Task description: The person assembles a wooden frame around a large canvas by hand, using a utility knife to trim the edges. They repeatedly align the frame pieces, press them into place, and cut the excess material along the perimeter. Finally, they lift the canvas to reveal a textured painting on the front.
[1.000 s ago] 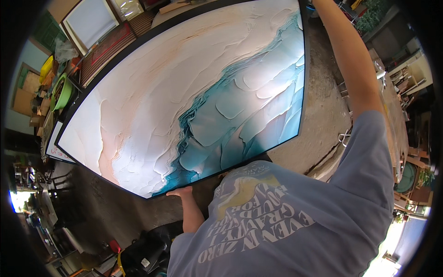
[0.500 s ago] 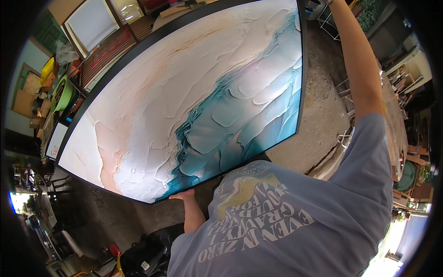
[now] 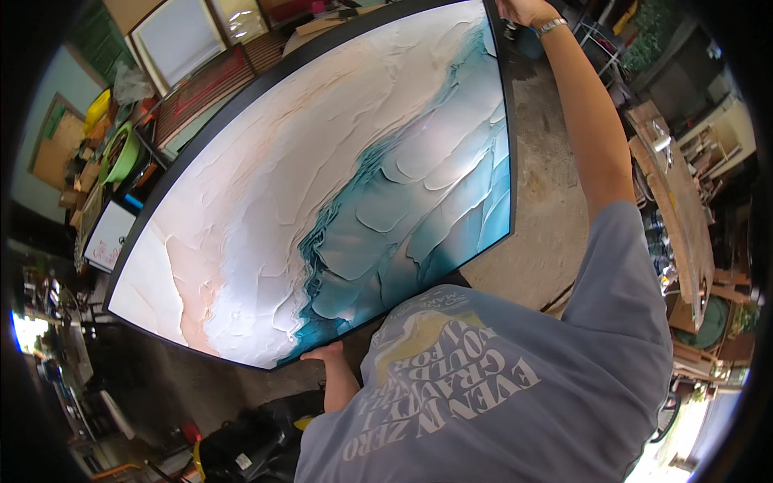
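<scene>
A large framed painting (image 3: 346, 185) in cream, peach and teal, with thick ridged texture and a thin black frame, spans the middle of the view. My left hand (image 3: 324, 352) grips its near edge, close to the lower corner; the fingers behind the frame are hidden. Stretched far up on the right, my right hand (image 3: 525, 11) holds the frame near the top right corner, partly cut off by the picture's edge. A metal-banded watch or bracelet (image 3: 552, 26) circles that wrist. The painting's near side lies close against my grey printed T-shirt (image 3: 499, 362).
At the left stand a green basin (image 3: 122, 155), a yellow item (image 3: 97, 110) and a whiteboard (image 3: 113, 235). A wooden table (image 3: 676, 209) is at the right. A black bag-like object (image 3: 258, 451) lies below, on the left. Concrete floor (image 3: 555, 185) shows beside the painting.
The painting has shifted slightly left, its lower left side a little nearer me. My right hand has come further into view at the top. Both hands keep their hold.
</scene>
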`<state>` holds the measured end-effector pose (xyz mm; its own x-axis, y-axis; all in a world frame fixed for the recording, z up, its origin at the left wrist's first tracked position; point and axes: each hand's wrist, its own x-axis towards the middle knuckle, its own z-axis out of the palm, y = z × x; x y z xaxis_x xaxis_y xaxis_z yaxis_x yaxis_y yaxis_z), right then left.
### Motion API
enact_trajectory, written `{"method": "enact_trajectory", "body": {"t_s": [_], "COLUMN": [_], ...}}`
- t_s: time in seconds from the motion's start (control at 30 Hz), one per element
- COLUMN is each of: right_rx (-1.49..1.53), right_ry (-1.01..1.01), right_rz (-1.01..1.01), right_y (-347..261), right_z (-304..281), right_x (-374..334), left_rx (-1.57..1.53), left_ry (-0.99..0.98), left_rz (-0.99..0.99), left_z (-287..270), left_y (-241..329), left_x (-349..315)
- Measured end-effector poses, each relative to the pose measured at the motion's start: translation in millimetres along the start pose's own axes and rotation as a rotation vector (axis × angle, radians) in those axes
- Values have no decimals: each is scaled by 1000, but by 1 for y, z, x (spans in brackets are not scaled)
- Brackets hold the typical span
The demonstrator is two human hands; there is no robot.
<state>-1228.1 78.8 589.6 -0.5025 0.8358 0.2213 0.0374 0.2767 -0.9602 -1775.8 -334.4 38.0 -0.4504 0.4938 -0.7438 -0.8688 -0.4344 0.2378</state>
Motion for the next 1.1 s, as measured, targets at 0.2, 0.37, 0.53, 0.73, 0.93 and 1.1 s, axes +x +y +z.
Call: {"method": "enact_trajectory", "body": {"t_s": [0.2,0.37,0.53,0.73,0.93,1.1], "right_rx": [97,10,-163,-989,-1240,-1200], "right_ry": [132,-23,119,-132,-342,-295], "right_rz": [5,-17,88,188,87,-42], "right_y": [39,99,131,138,179,199], "right_z": [17,-12,-15,-34,-21,23], "right_x": [17,41,62,106,122,121], "left_rx": [70,116,72,36,85,-33], "left_ry": [-27,-44,-100,-30,44,25], "left_rz": [107,155,224,294,410,512], "left_z": [-15,-22,-33,-46,-39,-42], "left_y": [9,8,7,11,12,25], "left_x": [5,-4,5,23,13,18]}}
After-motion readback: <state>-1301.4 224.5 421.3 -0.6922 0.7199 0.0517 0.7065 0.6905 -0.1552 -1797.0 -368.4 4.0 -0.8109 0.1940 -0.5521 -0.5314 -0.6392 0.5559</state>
